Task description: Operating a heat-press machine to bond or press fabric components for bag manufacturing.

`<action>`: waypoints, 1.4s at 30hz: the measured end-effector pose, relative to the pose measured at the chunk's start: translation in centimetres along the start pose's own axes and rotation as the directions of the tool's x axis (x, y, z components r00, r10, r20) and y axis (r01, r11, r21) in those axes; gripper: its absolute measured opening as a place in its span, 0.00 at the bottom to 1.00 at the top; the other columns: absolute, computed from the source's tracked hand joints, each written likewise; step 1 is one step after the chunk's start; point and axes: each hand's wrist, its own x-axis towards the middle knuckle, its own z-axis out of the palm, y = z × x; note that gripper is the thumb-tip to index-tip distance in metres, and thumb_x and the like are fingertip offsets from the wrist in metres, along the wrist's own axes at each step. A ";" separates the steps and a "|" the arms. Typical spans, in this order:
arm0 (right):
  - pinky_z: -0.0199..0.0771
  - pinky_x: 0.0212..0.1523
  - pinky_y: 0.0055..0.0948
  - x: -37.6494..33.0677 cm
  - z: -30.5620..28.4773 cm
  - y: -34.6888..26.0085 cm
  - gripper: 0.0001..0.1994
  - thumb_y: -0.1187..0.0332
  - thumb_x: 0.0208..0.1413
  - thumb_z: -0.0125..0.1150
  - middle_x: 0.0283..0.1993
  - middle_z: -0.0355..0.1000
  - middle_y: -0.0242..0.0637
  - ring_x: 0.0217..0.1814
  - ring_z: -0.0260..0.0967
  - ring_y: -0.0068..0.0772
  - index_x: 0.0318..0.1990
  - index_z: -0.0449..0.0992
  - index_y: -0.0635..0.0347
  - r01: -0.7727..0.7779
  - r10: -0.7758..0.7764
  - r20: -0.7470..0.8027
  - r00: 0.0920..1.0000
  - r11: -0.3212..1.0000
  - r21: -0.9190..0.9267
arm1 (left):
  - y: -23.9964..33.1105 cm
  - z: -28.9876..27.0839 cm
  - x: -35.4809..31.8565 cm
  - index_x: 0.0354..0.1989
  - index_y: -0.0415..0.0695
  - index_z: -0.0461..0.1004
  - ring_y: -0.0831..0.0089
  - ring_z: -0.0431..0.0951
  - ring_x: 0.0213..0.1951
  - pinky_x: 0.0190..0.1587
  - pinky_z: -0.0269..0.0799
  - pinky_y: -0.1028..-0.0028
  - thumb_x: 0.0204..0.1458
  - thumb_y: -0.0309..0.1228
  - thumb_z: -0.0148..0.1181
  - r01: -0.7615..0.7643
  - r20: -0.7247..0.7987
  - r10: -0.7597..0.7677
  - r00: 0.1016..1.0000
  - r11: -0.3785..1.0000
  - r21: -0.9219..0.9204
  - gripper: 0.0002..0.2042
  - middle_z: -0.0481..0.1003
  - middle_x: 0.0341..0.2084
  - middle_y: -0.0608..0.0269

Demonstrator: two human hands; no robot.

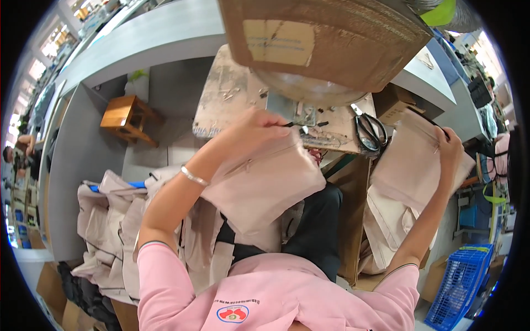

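My left hand (264,122) is closed on the upper edge of a beige cloth pouch (270,187), by a short black strip at its corner. The pouch hangs tilted over my lap, with a zipper-like line near its top. Off to the right, my right hand (451,148) grips another beige fabric piece (411,160) by its black-trimmed upper edge. That second piece hangs above a cardboard box (353,220) holding more beige cloth (389,223). My fingertips are partly hidden by the cloth in both hands.
A brown machine head (342,38) overhangs a worn worktable (221,94). Black-handled scissors (371,132) lie at the table's right edge among small scraps. Beige bags (110,231) are heaped at left, near a wooden stool (124,118). A blue basket (458,287) stands lower right.
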 end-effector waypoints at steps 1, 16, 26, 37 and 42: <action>0.75 0.47 0.39 0.1 0.0 0.9 0.17 0.55 0.60 0.62 0.47 0.79 0.43 0.44 0.79 0.47 0.49 0.81 0.56 -0.041 0.029 -0.095 0.995 0.992 -0.122 | 0.2 0.6 0.1 0.43 0.35 0.81 0.83 0.74 0.34 0.38 0.71 0.76 0.57 0.34 0.64 -0.013 -0.023 0.014 1.000 0.998 0.062 0.14 0.80 0.31 0.68; 0.78 0.31 0.32 -24.6 4.2 -25.6 0.16 0.70 0.54 0.60 0.48 0.74 0.39 0.34 0.76 0.29 0.52 0.75 0.59 0.761 -0.858 0.108 0.501 0.497 0.416 | 6.9 7.5 -0.9 0.48 0.35 0.80 0.71 0.80 0.37 0.45 0.74 0.72 0.54 0.35 0.64 -0.275 0.121 0.259 0.958 0.951 0.140 0.18 0.83 0.37 0.55; 0.76 0.28 0.39 -18.8 1.1 -18.9 0.06 0.65 0.58 0.63 0.37 0.72 0.34 0.29 0.76 0.43 0.39 0.77 0.54 0.549 -0.642 0.028 0.766 0.677 0.491 | -3.9 5.0 -6.8 0.52 0.37 0.78 0.80 0.78 0.40 0.47 0.73 0.76 0.54 0.32 0.67 0.010 0.137 -0.013 0.990 1.000 0.020 0.19 0.82 0.38 0.62; 0.75 0.43 0.41 -14.7 1.8 -14.5 0.11 0.66 0.50 0.66 0.38 0.79 0.42 0.42 0.77 0.48 0.41 0.84 0.54 0.442 -0.646 0.624 0.440 0.761 0.475 | 3.2 10.1 -9.7 0.38 0.41 0.84 0.79 0.79 0.26 0.32 0.74 0.78 0.51 0.28 0.67 -0.321 -0.004 0.323 0.947 0.943 0.087 0.08 0.83 0.28 0.62; 0.75 0.53 0.35 -24.5 8.8 -11.3 0.17 0.65 0.55 0.66 0.54 0.77 0.44 0.52 0.76 0.41 0.50 0.78 0.63 -0.064 -0.866 0.501 -0.011 0.500 0.864 | 0.9 11.9 -8.9 0.41 0.44 0.84 0.70 0.81 0.27 0.35 0.75 0.74 0.52 0.30 0.66 -0.369 -0.018 0.380 0.925 0.908 0.198 0.09 0.83 0.29 0.57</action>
